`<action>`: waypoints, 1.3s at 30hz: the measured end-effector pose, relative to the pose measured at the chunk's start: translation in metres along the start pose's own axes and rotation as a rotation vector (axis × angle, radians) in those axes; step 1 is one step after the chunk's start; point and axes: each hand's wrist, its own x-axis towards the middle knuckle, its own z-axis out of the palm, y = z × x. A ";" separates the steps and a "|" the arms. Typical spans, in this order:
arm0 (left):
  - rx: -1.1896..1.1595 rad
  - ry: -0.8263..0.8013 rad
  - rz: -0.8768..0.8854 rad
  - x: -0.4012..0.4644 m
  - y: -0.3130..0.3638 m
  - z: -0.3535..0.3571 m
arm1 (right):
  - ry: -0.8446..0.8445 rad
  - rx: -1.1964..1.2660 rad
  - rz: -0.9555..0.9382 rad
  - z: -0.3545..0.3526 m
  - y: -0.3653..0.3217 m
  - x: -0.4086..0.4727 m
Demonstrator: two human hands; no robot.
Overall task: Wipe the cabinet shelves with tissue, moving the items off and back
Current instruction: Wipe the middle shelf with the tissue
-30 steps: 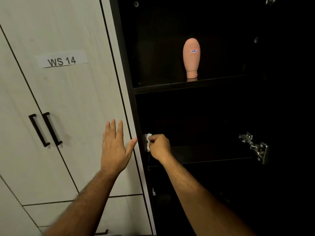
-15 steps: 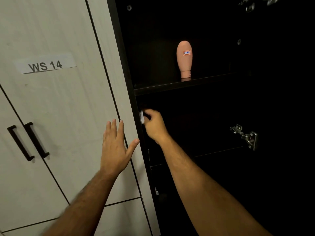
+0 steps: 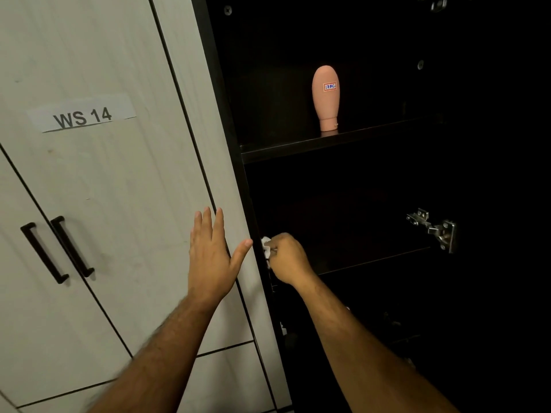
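While my right hand (image 3: 287, 259) is closed in a loose fist round the tissue (image 3: 266, 247), only a white crumpled corner of it shows past my knuckles, pressed against the dark inner side wall of the cabinet (image 3: 253, 204) just above the lower shelf (image 3: 375, 260). I judge the wad to be soft and nearly weightless, so it will flatten to whatever I push it on and could tear or shed if I drag it hard over an edge or a screw head; holding it bunched in the fingertips with the palm behind it seems the safest grip. My right forearm reaches in from low right, wrist bent slightly left toward the wall.

My left hand (image 3: 211, 257) is open, fingers together and pointing up, thumb spread toward the cabinet's front edge, palm laid flat on the pale door (image 3: 119, 189) beside the opening; it holds nothing and looks to be bracing me.

On the upper shelf (image 3: 328, 143) a pink bottle (image 3: 325, 98) stands upright on its cap, well apart from both hands. It looks like smooth, light plastic, top-heavy on that narrow base, so I would take it round the broad middle. That shelf, I reckon, is not yet wiped beneath it.
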 end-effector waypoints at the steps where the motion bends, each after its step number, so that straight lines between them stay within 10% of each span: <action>1: 0.000 0.001 0.001 0.000 0.000 -0.001 | 0.014 0.108 -0.015 -0.003 -0.006 -0.003; 9: -0.231 -0.016 -0.047 0.010 0.004 -0.013 | -0.201 0.779 -0.069 -0.033 -0.067 0.003; 17: -0.693 0.028 -0.231 0.045 0.046 -0.043 | -0.259 0.636 -0.313 -0.045 -0.092 0.017; 28: -0.659 0.002 -0.247 0.048 0.057 -0.053 | -0.380 0.555 -0.186 -0.042 -0.071 0.001; 39: -0.720 -0.016 -0.304 0.029 0.051 -0.044 | -0.198 0.347 -0.507 -0.018 -0.054 -0.006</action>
